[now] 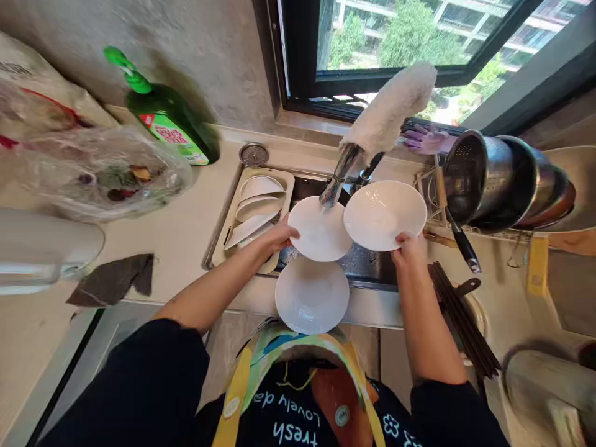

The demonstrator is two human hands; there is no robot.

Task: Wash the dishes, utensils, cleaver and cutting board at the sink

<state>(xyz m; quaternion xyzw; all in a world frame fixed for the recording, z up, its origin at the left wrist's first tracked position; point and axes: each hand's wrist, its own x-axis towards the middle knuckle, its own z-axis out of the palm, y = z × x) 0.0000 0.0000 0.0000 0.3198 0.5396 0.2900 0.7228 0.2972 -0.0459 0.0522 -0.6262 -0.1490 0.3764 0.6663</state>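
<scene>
My left hand [278, 237] grips the left rim of a white plate [319, 231] held over the sink [367, 264], right under the chrome faucet [339, 176]. My right hand [410, 247] holds the lower rim of a second white plate [384, 215], just right of the first and touching it. A third white plate [311, 296] rests on the sink's front edge, below the other two. A beige drain tray [231, 218] at the sink's left holds several white bowls [259, 203].
A green detergent bottle [170, 118] leans by the wall, with a plastic bag [100, 171] and a dark cloth [115, 279] on the left counter. Steel pots [500, 180] lie stacked at right, dark chopsticks [459, 313] in front. A fluffy duster [393, 105] hangs above the faucet.
</scene>
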